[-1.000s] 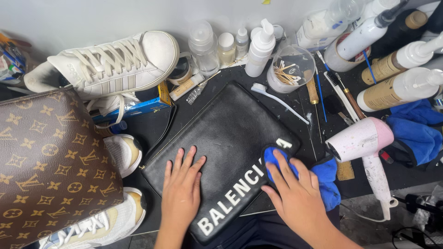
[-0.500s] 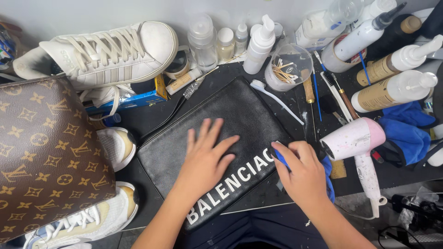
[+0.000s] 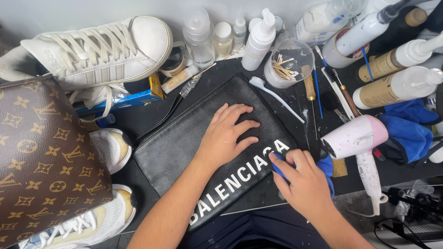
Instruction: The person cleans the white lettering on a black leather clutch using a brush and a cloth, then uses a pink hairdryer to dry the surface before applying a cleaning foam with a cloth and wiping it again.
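Under the right hand (image 3: 304, 182), apparently gripped, blue cloth (image 3: 326, 167) presses the black pouch (image 3: 184, 147).

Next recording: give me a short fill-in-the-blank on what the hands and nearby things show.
1. The left hand lies flat on the black ____.
2. The right hand presses a ____ cloth against the pouch.
3. The hair dryer lies to the ____ of the pouch.

Missing words: pouch; blue; right

Bright, even overhead light, soft shadows, sharp focus, slight bending at edges.
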